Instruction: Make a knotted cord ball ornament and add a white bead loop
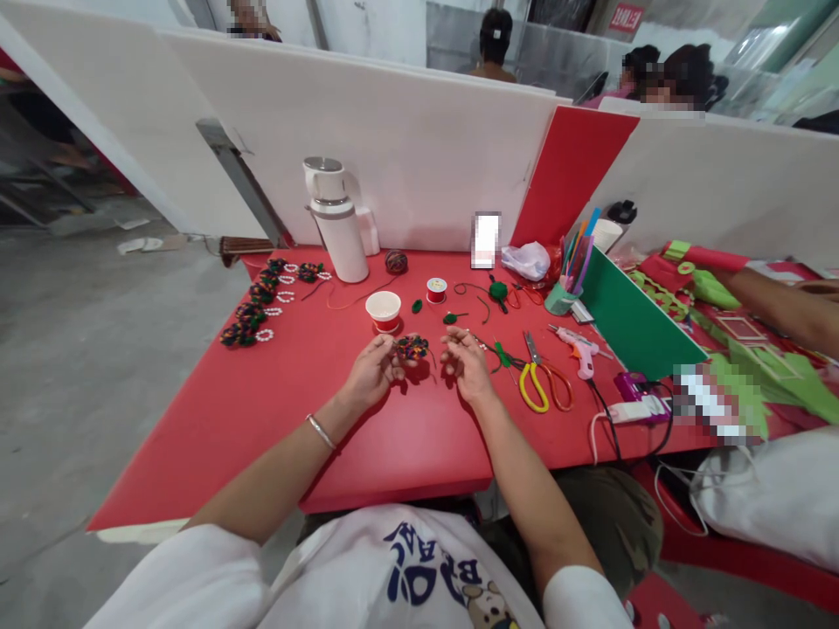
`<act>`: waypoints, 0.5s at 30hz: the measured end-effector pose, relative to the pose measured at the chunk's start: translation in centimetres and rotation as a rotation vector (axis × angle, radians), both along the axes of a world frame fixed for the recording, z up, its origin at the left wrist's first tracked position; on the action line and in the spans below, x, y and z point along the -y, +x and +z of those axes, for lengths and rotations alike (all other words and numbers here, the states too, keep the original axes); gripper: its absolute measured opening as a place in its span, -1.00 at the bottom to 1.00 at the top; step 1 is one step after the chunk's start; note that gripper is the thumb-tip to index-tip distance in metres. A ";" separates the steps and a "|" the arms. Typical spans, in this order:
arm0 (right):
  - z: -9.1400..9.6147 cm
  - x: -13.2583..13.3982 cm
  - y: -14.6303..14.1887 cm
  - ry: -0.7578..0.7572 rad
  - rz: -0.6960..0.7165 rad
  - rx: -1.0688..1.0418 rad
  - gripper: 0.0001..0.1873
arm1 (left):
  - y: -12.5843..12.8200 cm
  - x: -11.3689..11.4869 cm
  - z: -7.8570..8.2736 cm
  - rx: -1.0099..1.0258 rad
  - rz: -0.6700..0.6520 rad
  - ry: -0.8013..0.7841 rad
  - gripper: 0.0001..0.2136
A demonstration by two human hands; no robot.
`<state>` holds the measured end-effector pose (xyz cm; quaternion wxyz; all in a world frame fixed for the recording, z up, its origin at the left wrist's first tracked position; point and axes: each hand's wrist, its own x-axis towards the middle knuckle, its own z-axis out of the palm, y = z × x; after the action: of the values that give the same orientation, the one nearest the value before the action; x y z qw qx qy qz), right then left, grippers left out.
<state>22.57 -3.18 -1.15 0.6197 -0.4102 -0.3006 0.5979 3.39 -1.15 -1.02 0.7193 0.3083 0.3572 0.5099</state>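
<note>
My left hand [375, 371] pinches a small multicoloured crocheted yarn piece [412, 348] between thumb and fingers, just above the red table. A loose yarn end dangles from its right side. To the right of it is my right hand [467, 365], fingers loosely curled and apart, with nothing visible in them. A white paper bowl [384, 307] stands just beyond my left hand. Past my right hand lie small green yarn pieces [451, 319] and a white-topped red spool [436, 290]. Yellow-and-orange-handled scissors [534, 376] rest to its right, beside a green-handled tool [502, 354].
Similar yarn pieces with white bead loops [253, 310] line the left edge. A white thermos [341, 227], yarn ball [396, 261], phone [486, 240] and pen cup [562, 297] stand behind. Right are a pink glue gun [582, 349], a power strip [635, 411], a green divider [635, 314] and a co-worker's arm [786, 306].
</note>
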 end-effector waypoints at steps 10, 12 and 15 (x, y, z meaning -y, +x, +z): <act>0.3 1.2 -1.4 0.109 0.227 0.266 -0.48 | 0.1 0.5 -0.6 -0.046 -0.102 0.128 -0.55; 0.2 1.1 -1.4 0.121 0.204 0.282 -0.51 | 0.3 0.7 -0.9 -0.079 -0.108 0.193 -0.56; -0.1 0.9 -1.4 0.143 0.152 0.346 -0.54 | 0.5 0.7 -1.2 -0.118 -0.098 0.248 -0.56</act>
<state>21.22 -4.04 -1.27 0.5395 -0.4379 -0.4744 0.5405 3.89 -1.89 -2.25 0.6777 0.4414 0.3175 0.4952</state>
